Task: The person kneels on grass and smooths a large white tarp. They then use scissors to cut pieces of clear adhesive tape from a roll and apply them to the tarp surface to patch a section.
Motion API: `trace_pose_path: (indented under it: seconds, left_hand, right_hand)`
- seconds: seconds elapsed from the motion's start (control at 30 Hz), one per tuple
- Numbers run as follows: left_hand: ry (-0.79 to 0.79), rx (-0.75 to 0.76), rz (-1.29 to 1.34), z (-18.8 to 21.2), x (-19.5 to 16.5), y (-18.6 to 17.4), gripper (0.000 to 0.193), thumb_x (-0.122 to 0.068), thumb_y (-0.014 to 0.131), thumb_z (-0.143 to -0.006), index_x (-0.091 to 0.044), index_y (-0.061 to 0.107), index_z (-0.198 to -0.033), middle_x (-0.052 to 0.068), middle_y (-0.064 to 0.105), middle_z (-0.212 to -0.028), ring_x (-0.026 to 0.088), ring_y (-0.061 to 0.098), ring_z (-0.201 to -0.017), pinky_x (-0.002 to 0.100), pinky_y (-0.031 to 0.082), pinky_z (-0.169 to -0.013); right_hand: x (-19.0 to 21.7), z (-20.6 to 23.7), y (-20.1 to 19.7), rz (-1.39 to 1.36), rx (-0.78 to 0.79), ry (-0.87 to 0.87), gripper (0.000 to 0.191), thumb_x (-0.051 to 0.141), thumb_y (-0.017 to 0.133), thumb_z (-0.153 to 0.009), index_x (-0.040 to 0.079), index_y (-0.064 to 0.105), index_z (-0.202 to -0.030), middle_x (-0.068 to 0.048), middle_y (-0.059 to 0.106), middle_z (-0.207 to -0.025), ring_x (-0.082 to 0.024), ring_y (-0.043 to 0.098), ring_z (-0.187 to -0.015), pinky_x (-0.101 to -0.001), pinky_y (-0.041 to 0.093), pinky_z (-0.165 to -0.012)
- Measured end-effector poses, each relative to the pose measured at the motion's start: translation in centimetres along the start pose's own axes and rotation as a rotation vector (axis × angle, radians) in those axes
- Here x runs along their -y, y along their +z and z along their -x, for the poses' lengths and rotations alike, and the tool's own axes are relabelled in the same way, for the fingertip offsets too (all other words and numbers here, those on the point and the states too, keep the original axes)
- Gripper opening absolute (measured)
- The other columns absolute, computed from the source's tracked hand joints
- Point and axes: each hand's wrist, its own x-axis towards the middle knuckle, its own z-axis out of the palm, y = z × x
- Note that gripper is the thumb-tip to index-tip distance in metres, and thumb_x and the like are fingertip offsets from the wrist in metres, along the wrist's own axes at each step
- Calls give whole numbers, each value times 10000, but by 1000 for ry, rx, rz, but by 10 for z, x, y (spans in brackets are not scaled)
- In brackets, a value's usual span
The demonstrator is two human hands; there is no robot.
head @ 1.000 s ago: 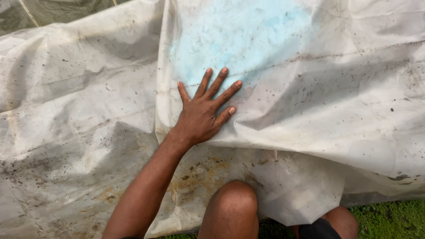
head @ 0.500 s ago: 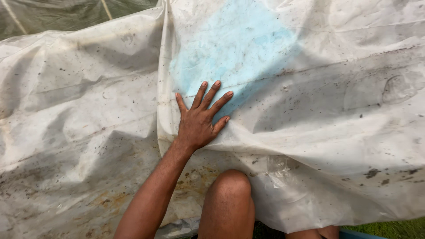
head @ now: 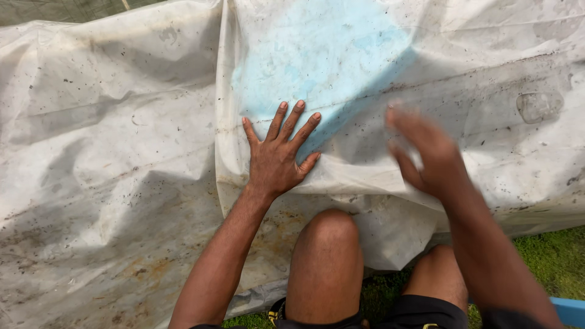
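While the person crouches at its near edge, one big sheet (head: 122,183) of whitish plastic lies spread out, taking up almost everything in sight. Two hands are on or over it, and two bare knees show just below its edge. The left hand (head: 277,161) lies flat on the sheet with all five fingers spread wide, palm down, gripping nothing. The right hand (head: 426,152) hovers just to the right of it, blurred; its fingers look loosely curled, but I cannot tell whether they pinch the plastic or hold anything. One pale blue patch (head: 317,55) shows through the sheet right above the left hand's fingertips. The sheet itself is crumpled into soft folds, peppered with dark specks of dirt, and stained rusty brown near the edge beside the left forearm. One fold runs upward from the left hand. A strip of green grass (head: 548,262) shows beyond the sheet's edge, beside the right arm.
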Motion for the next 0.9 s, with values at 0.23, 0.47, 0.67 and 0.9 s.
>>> trace_pose_path:
  seconds: [0.23,0.47,0.67,0.9]
  left_hand:
    - [-63,35,17,5,1,-13,909,-737,669,-842,-454,234,-1589,-88,120,-1706,194,113,-1574,883,44,-1131]
    - [-223,303,-7,-7,-11,-49,990,-775,662,-803,-316,302,-1602,-49,263,-1672,184,235,-1549,880,62,-1144]
    - [-231,-39,-29,-90,-26,-25,930,-798,524,-1044,-184,259,-1690,87,170,-1735,322,101,-1601,823,53,-1197]
    - [-267,226,43,-91,-15,0,1081,-932,373,-836,-295,136,-1676,51,-45,-1746,302,-92,-1599,806,-172,-1123]
  right_hand:
    - [-68,-171,71,484,392,166,572,390,376,-1128,93,354,-1616,-109,248,-1699,-287,172,-1573,-594,13,-1240]
    - [-71,-156,88,366,340,187,629,455,305,-1110,102,287,-1631,-102,223,-1713,-233,132,-1580,-545,-61,-1245]
    - [-63,-153,93,354,384,187,620,454,255,-1148,94,262,-1653,-116,204,-1731,-235,132,-1601,-516,-58,-1288]
    - [-61,-176,76,485,430,134,710,559,143,-1090,133,200,-1655,-73,157,-1726,-202,120,-1578,-608,-116,-1233]
